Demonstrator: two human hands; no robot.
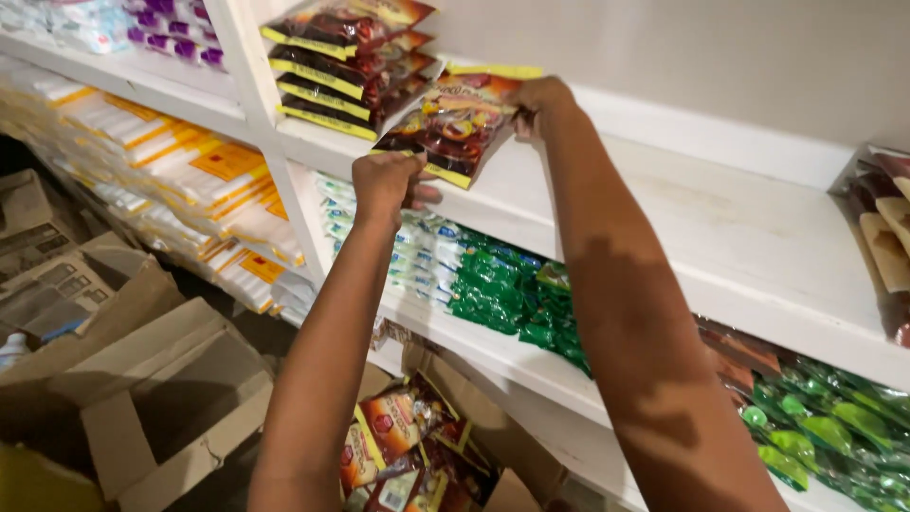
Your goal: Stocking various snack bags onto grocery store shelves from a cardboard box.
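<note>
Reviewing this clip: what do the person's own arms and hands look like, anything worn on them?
Both forearms are bare, with no sleeves in view. The left hand and right hand show no gloves, watch or bracelets. Rings cannot be told. Patchy shadows fall across the right forearm.

Dark brown and red on the packet (455, 118), with a yellow strip along its edges and a swirl of orange in the print. The stack of packets (346, 62) beside it wears the same brown, red and yellow. White shelf (720, 228). Below, bright green sachets (502, 289), white-and-blue packs (417, 256), plain brown cardboard box (161, 379).
</note>
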